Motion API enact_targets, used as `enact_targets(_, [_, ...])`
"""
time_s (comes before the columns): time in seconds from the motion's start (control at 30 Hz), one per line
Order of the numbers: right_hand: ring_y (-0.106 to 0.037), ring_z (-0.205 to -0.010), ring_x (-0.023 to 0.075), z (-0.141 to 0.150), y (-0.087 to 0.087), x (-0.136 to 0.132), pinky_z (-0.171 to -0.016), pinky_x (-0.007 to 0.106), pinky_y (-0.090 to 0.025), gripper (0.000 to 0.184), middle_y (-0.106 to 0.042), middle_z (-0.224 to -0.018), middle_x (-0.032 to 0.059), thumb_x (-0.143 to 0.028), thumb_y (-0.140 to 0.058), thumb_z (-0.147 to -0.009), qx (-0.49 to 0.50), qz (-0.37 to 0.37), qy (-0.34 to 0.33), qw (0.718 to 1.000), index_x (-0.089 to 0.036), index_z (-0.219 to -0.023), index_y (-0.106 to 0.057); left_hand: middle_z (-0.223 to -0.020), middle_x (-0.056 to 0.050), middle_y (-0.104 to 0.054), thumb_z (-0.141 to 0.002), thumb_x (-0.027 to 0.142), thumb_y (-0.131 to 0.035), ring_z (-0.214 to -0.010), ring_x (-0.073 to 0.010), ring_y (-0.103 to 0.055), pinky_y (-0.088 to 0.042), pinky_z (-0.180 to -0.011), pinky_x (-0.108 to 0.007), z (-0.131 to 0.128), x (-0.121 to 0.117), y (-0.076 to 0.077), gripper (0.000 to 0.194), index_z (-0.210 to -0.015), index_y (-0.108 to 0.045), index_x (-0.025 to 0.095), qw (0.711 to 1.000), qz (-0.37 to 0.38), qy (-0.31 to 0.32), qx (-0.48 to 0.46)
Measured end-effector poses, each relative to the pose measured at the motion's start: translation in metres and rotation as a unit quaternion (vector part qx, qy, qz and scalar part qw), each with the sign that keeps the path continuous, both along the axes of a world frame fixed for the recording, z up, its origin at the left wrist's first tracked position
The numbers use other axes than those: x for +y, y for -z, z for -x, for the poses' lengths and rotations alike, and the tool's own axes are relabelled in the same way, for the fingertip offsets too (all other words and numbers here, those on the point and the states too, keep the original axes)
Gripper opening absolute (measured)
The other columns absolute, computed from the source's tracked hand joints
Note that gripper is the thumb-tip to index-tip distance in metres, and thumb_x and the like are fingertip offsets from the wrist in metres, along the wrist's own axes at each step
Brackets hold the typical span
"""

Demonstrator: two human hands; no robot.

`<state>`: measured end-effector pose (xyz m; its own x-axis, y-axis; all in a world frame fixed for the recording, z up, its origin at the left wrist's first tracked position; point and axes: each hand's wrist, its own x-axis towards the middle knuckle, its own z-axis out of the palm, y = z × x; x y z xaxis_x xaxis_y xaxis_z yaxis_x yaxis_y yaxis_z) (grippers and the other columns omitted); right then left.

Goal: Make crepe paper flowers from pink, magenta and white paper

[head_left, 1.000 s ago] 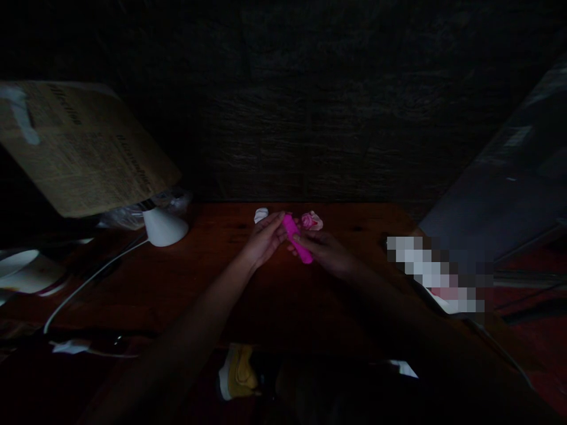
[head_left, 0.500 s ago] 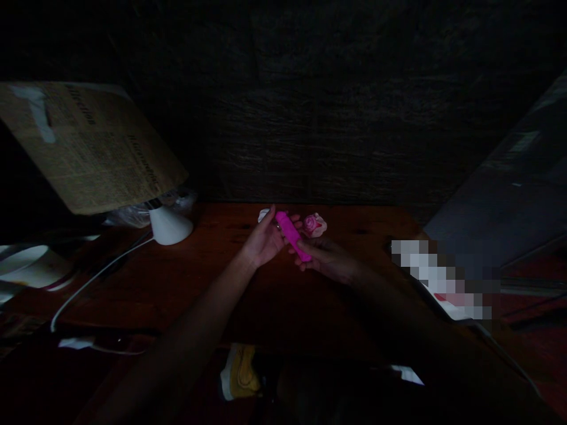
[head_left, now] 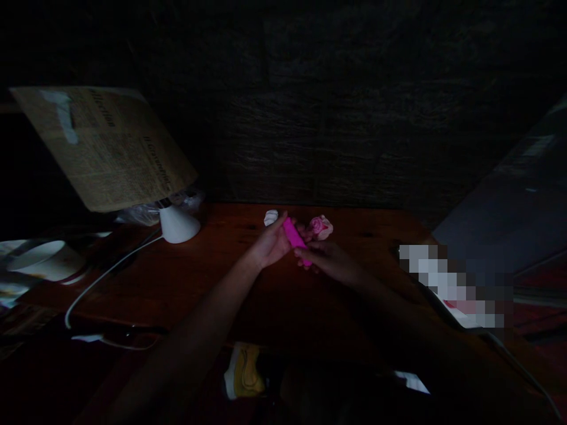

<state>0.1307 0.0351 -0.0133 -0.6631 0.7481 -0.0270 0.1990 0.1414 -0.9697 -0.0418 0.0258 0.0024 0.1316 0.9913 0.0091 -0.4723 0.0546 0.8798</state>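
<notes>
A bright pink, bar-shaped piece [head_left: 294, 234], perhaps modelling clay, is held between both hands above the wooden table. My left hand [head_left: 273, 243] wraps its upper end, thumb along the side. Around the lower end close the fingers of my right hand [head_left: 326, 258], with the thumb on top. Just beyond the right fingers lies a pink, rose-like lump [head_left: 321, 226] with a paler edge and a red spot. A small white lump [head_left: 271, 218] sits behind my left hand. Dim light hides some of the fingertips.
A lamp with a newsprint shade [head_left: 119, 147] and white base [head_left: 179, 225] stands at left on the wooden table [head_left: 221, 236], its cable trailing forward. A white paper cup [head_left: 46, 261] is at far left. A blurred-out device [head_left: 452, 289] lies at right. A dark wall rises behind.
The view has shifted slightly, moving everything rightward. The left hand opened somewhat around the pink piece, then closed again; the right hand has kept its grip near the lower end.
</notes>
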Motion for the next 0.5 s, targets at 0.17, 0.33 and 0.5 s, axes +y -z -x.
enact_targets(0.17, [-0.048, -0.053, 0.0108, -0.003, 0.003, 0.001, -0.052, 0.026, -0.029, 0.046, -0.058, -0.058, -0.0009, -0.059, -0.063, -0.082, -0.118, -0.193, 0.036, 0.973, -0.018, -0.062, -0.064, -0.110, -0.010, -0.067, -0.079, 0.051, -0.069, -0.107, -0.0234, -0.063, -0.048, -0.091, -0.035, 0.030, 0.015, 0.009, 0.037, -0.097, -0.061, 0.019, 0.902, -0.104, -0.369, 0.195])
enact_targets(0.33, [-0.049, -0.052, 0.0117, 0.000, 0.008, -0.005, -0.053, 0.027, -0.027, 0.041, -0.059, -0.059, 0.0001, -0.058, -0.069, -0.079, -0.167, -0.299, 0.042, 0.939, -0.020, -0.065, -0.067, -0.105, -0.012, -0.070, -0.059, 0.037, -0.086, -0.111, -0.0299, -0.062, -0.043, -0.099, -0.039, 0.050, 0.025, 0.030, 0.046, -0.095, -0.066, 0.019, 0.839, -0.091, -0.399, 0.360])
enact_targets(0.5, [-0.060, -0.064, 0.0174, 0.000, 0.007, -0.012, -0.059, 0.030, -0.037, 0.043, -0.071, -0.078, 0.0055, -0.064, -0.068, -0.077, -0.153, -0.297, 0.050, 0.941, -0.023, -0.085, -0.073, -0.086, -0.008, -0.074, -0.062, 0.022, -0.080, -0.098, -0.0278, -0.068, -0.045, -0.095, -0.038, 0.051, 0.032, 0.036, 0.019, -0.079, -0.071, 0.020, 0.852, -0.073, -0.348, 0.385])
